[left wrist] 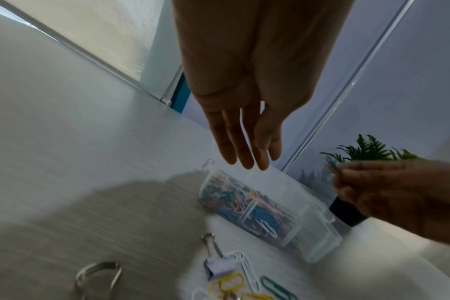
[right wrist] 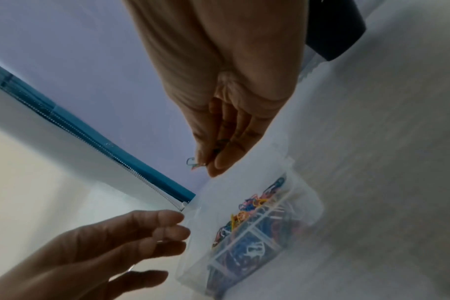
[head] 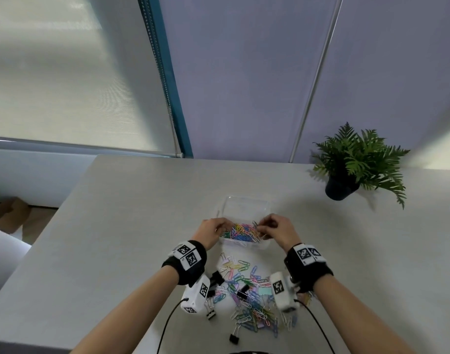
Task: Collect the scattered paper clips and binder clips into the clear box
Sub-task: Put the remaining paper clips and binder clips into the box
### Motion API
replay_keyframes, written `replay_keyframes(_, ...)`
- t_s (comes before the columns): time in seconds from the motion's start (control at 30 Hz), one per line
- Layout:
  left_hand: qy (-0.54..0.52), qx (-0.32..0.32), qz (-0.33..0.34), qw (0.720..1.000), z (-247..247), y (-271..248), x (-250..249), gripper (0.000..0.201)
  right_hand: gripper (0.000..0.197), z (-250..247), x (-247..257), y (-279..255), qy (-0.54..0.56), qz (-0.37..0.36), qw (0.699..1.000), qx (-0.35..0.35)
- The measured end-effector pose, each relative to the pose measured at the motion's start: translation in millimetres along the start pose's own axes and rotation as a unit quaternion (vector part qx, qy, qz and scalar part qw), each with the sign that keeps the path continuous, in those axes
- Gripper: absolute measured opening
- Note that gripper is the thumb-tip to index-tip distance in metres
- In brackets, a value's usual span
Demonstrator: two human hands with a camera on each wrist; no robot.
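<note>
Several coloured wire paper clips [right wrist: 194, 162] sit pinched in the right hand [head: 277, 229] over the clear plastic box [head: 244, 208]; left hand [head: 213, 231] (fingers relaxed, empty) hovers at nine o'clock. Loosening early could spill clips onto the grey table [head: 116, 226].

- Bare forearms, no sleeves.
- Black wrist bands [head: 187, 261] on both wrists.
- White blocks with black-and-white square markers [head: 308, 254] sit on top of each band.
- White camera housings [head: 196, 295], also marker-tagged, hang under each wrist.
- Thin black cables [head: 167, 325] trail from both housings.
</note>
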State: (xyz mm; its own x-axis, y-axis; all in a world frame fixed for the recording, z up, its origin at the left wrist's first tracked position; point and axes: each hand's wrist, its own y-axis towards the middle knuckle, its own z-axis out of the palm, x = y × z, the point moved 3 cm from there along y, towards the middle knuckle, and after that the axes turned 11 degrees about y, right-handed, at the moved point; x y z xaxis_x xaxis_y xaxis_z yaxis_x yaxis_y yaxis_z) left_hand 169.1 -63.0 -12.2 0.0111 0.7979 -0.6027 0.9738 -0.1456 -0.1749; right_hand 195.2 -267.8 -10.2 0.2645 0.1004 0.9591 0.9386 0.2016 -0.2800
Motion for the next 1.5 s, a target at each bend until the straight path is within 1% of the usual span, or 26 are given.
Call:
replay_keyframes(0.07,0.010,-0.006,0.023,1.000,4.9,-4.8,-5.0,0.038,0.019,4.7,2.9,7.8,-0.048,-0.019,0.998,0.020)
replay_keyframes(0.13,0.020,0.004,0.038,0.999,11.3,-9.0,-9.3,0.039,0.016,4.6,3.9,9.1,-0.134,-0.046,0.989,0.033)
replay_keyframes(0.23,0.060,0.054,0.070,0.994,21.7,-16.6,-14.3,0.038,0.016,-11.5,-0.2,-0.9,-0.219,-0.084,0.972,0.028)
replay_keyframes(0.3,0.093,0.103,0.098,0.985,29.6,-23.0,-17.7,0.039,0.015,-37.2,-13.2,-10.1,-0.255,-0.084,0.963,0.001)
replay_keyframes(0.37,0.127,0.147,0.119,0.974,37.0,-28.8,-22.8,0.036,0.017,-66.7,-28.5,-19.4,-0.319,-0.056,0.946,-0.012)
replay_keyframes(0.43,0.164,0.177,0.135,0.961,46.2,-33.1,-29.4,0.031,0.023,-89.9,-41.9,-29.9,-0.394,0.023,0.919,0.007)
replay_keyframes(0.5,0.201,0.212,0.160,0.943,57.7,-40.5,-36.4,0.042,0.049,-103.1,-54.6,-43.2,-0.462,0.103,0.880,0.043)
replay_keyframes(0.53,0.238,0.229,0.192,0.924,64.0,-45.5,-40.3,0.053,0.061,-106.0,-59.4,-50.7,-0.492,0.122,0.860,0.059)
replay_keyframes(0.6,0.332,0.235,0.304,0.861,80.8,-60.9,-47.2,0.073,0.071,-104.2,-69.2,-67.0,-0.540,0.115,0.830,0.079)
replay_keyframes(0.63,0.379,0.227,0.367,0.818,92.9,-70.7,-46.7,0.080,0.074,-100.5,-74.3,-75.1,-0.552,0.098,0.824,0.085)
replay_keyframes(0.67,0.429,0.228,0.401,0.776,103.3,-81.1,-44.0,0.082,0.076,-95.4,-79.7,-82.3,-0.556,0.080,0.822,0.090)
replay_keyframes(0.7,0.475,0.220,0.422,0.740,113.4,-88.0,-38.0,0.080,0.077,-88.6,-84.1,-88.0,-0.554,0.066,0.825,0.091)
replay_keyframes(0.73,0.505,0.218,0.424,0.720,118.7,-93.8,-32.3,0.078,0.077,-81.2,-88.2,-91.8,-0.547,0.059,0.830,0.092)
replay_keyframes(0.77,0.514,0.218,0.415,0.718,121.6,-96.9,-27.0,0.078,0.076,-72.6,-90.2,-93.9,-0.535,0.052,0.838,0.090)
replay_keyframes(0.8,0.516,0.212,0.400,0.727,122.7,-98.2,-23.2,0.080,0.073,-63.8,-91.2,-94.3,-0.522,0.046,0.847,0.089)
replay_keyframes(0.87,0.501,0.205,0.369,0.755,117.7,-98.4,-20.6,0.079,0.066,-45.3,-89.3,-91.3,-0.494,0.034,0.864,0.090)
replay_keyframes(0.9,0.486,0.185,0.366,0.771,114.6,-98.2,-18.0,0.076,0.063,-36.3,-88.1,-88.5,-0.482,0.029,0.871,0.092)
replay_keyframes(1.0,0.451,0.166,0.316,0.818,99.5,-100.5,-6.9,0.072,0.052,-9.2,-83.7,-79.6,-0.461,-0.004,0.882,0.098)
replay_keyframes(1.07,0.460,0.158,0.286,0.826,91.5,-100.2,2.7,0.073,0.047,6.2,-82.3,-76.2,-0.441,-0.033,0.891,0.107)
replay_keyframes(1.1,0.463,0.167,0.277,0.825,89.3,-100.3,8.8,0.072,0.046,11.9,-81.2,-75.2,-0.431,-0.039,0.894,0.113)
replay_keyframes(1.13,0.480,0.171,0.279,0.814,85.8,-101.0,12.7,0.071,0.043,15.6,-79.4,-74.1,-0.422,-0.041,0.897,0.120)
replay_keyframes(1.17,0.480,0.163,0.276,0.816,81.8,-101.7,15.2,0.069,0.041,17.5,-77.6,-72.9,-0.409,-0.039,0.903,0.124)
replay_keyframes(1.23,0.485,0.136,0.254,0.826,76.4,-101.0,17.7,0.066,0.038,15.1,-74.7,-69.8,-0.352,-0.024,0.929,0.115)
replay_keyframes(1.3,0.467,0.146,0.232,0.841,76.0,-98.2,18.0,0.063,0.036,7.3,-72.2,-67.2,-0.280,-0.014,0.955,0.094)
replay_keyframes(1.4,0.445,0.097,0.260,0.851,80.8,-94.6,10.7,0.062,0.036,-5.4,-67.9,-66.8,-0.209,-0.005,0.976,0.055)
replay_keyframes(1.5,0.433,0.063,0.286,0.853,83.9,-92.5,-2.0,0.055,0.027,-13.3,-65.5,-66.8,-0.137,0.027,0.990,0.023)
